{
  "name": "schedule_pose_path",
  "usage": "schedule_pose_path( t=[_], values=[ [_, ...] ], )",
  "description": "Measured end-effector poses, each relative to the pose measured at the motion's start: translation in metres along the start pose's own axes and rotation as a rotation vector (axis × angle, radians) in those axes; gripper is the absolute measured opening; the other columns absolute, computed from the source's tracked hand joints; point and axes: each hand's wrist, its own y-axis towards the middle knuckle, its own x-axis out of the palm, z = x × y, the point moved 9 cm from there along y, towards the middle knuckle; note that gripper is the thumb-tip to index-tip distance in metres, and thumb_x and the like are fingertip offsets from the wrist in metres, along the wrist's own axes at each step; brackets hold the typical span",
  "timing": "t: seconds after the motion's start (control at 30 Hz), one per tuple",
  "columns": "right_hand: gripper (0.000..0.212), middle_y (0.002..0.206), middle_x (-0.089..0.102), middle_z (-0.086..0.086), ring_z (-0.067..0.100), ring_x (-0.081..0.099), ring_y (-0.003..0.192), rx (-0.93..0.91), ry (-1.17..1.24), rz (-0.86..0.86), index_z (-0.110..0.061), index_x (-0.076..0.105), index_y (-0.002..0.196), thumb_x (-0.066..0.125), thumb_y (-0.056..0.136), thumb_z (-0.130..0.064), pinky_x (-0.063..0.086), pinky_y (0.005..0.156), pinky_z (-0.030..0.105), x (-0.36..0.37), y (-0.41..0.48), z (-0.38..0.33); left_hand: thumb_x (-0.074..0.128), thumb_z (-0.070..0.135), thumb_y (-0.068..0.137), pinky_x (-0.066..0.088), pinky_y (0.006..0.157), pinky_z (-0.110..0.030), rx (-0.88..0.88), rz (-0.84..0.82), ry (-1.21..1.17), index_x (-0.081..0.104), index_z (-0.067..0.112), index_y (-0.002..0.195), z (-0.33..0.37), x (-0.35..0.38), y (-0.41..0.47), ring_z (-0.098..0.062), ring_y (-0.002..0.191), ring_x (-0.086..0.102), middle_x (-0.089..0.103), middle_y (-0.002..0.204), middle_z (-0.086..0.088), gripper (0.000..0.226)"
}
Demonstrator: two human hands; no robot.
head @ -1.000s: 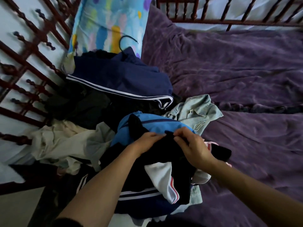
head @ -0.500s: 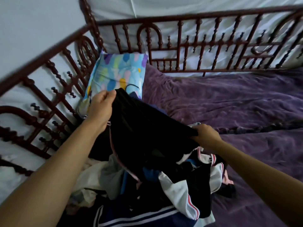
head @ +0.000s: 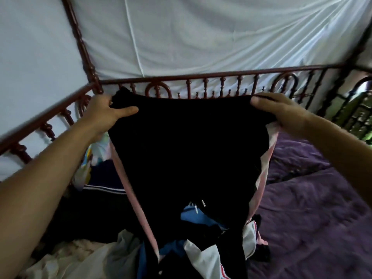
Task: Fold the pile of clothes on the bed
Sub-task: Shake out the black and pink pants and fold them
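Hanging over the pile (head: 203,258) on the bed (head: 312,218), black pants (head: 187,148) are held wide, grasped by the left grip (head: 104,113) and right grip (head: 281,111).

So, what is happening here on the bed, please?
A person is holding up a black garment with pink side stripes, spread wide in the air. The left hand grips one top corner and the right hand grips the other. Its lower part hangs down over the pile of mixed clothes, which lies on the purple bedspread. The garment is not yet folded, and the pile looks unsorted.
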Motion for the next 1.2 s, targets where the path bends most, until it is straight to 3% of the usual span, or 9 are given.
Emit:
schedule_pose_path(
  t=[0.17, 0.27, 0.33, 0.43, 0.63, 0.83, 0.87, 1.0, 1.2],
  values=[
    [0.024, 0.061, 0.057, -0.016, -0.006, 0.049, 0.058, -0.199, -0.444, 0.136, -0.02, 0.07, 0.078, 0.076, 0.071, -0.042, 0.039, 0.054, 0.009, -0.045, -0.058, -0.039, 0.082, 0.038, 0.058, 0.054, 0.063, -0.018, 0.105, -0.062, -0.062, 0.072, 0.027, 0.078, 0.064, 0.048, 0.024, -0.002, 0.065, 0.066, 0.072, 0.074, 0.013, 0.025],
    [0.045, 0.066, 0.048, 0.001, 0.008, 0.043, 0.06, -0.193, -0.357, 0.394, 0.005, 0.066, 0.083, 0.073, 0.077, -0.039, 0.036, 0.053, 0.022, -0.112, -0.095, -0.034, 0.08, 0.027, 0.074, 0.046, 0.053, -0.006, 0.223, -0.117, -0.033, 0.065, 0.029, 0.079, 0.112, 0.098, 0.032, 0.01, 0.058, 0.062, 0.068, 0.066, 0.024, 0.016],
    [0.026, 0.071, 0.056, 0.0, 0.011, 0.049, 0.065, -0.142, -0.298, 0.5, -0.003, 0.072, 0.085, 0.072, 0.083, -0.029, 0.04, 0.06, 0.025, -0.151, -0.124, -0.027, 0.077, 0.021, 0.079, 0.043, 0.051, -0.004, 0.307, -0.137, 0.003, 0.061, 0.028, 0.077, 0.143, 0.135, 0.037, 0.013, 0.054, 0.058, 0.067, 0.063, 0.015, 0.017],
    [0.014, 0.064, 0.063, -0.015, -0.002, 0.054, 0.059, -0.15, -0.269, 0.605, -0.027, 0.075, 0.074, 0.07, 0.086, -0.021, 0.045, 0.056, 0.014, -0.201, -0.171, -0.025, 0.074, 0.018, 0.082, 0.033, 0.046, -0.006, 0.433, -0.143, 0.114, 0.05, 0.027, 0.069, 0.192, 0.198, 0.041, 0.01, 0.045, 0.046, 0.049, 0.064, 0.007, 0.029],
    [0.015, 0.072, 0.061, -0.003, 0.009, 0.054, 0.068, -0.115, -0.256, 0.821, -0.02, 0.069, 0.074, 0.07, 0.087, -0.026, 0.045, 0.061, 0.021, -0.306, -0.269, 0.008, 0.067, 0.012, 0.083, 0.031, 0.058, -0.027, 0.525, -0.132, 0.2, 0.054, 0.005, 0.069, 0.254, 0.353, 0.038, -0.008, 0.065, 0.044, 0.041, 0.06, -0.009, 0.02],
    [0.023, 0.079, 0.067, 0.014, 0.018, 0.058, 0.074, 0.193, -0.197, 0.755, -0.005, 0.07, 0.085, 0.069, 0.088, -0.028, 0.047, 0.071, 0.037, -0.376, -0.344, 0.131, 0.061, 0.013, 0.085, 0.031, 0.06, -0.031, 0.449, -0.229, 0.326, 0.054, 0.008, 0.068, 0.224, 0.526, 0.006, -0.009, 0.082, 0.033, 0.035, 0.07, -0.012, 0.019],
    [0.024, 0.076, 0.064, 0.012, 0.016, 0.056, 0.072, 0.238, -0.187, 0.733, -0.003, 0.069, 0.084, 0.068, 0.088, -0.027, 0.045, 0.069, 0.035, -0.38, -0.355, 0.153, 0.06, 0.011, 0.086, 0.032, 0.058, -0.03, 0.419, -0.253, 0.34, 0.061, 0.007, 0.07, 0.213, 0.551, 0.0, -0.015, 0.062, 0.034, 0.038, 0.066, -0.015, 0.016],
    [0.027, 0.069, 0.052, 0.005, 0.015, 0.047, 0.065, 0.385, -0.189, 0.596, 0.004, 0.063, 0.081, 0.066, 0.09, -0.021, 0.037, 0.06, 0.032, -0.389, -0.385, 0.236, 0.057, -0.001, 0.085, 0.03, 0.058, -0.031, 0.302, -0.393, 0.435, 0.055, -0.004, 0.062, 0.163, 0.641, -0.018, -0.019, 0.065, 0.042, 0.044, 0.062, -0.014, 0.023],
    [0.019, 0.065, 0.058, -0.001, 0.011, 0.052, 0.063, 0.578, -0.283, 0.563, -0.016, 0.064, 0.074, 0.071, 0.087, -0.028, 0.043, 0.062, 0.035, -0.426, -0.417, 0.343, 0.059, -0.005, 0.083, 0.057, 0.076, -0.044, 0.099, -0.483, 0.395, 0.072, -0.003, 0.096, 0.108, 0.763, -0.024, -0.029, 0.076, 0.064, 0.066, 0.08, -0.022, 0.018]
  ],
)
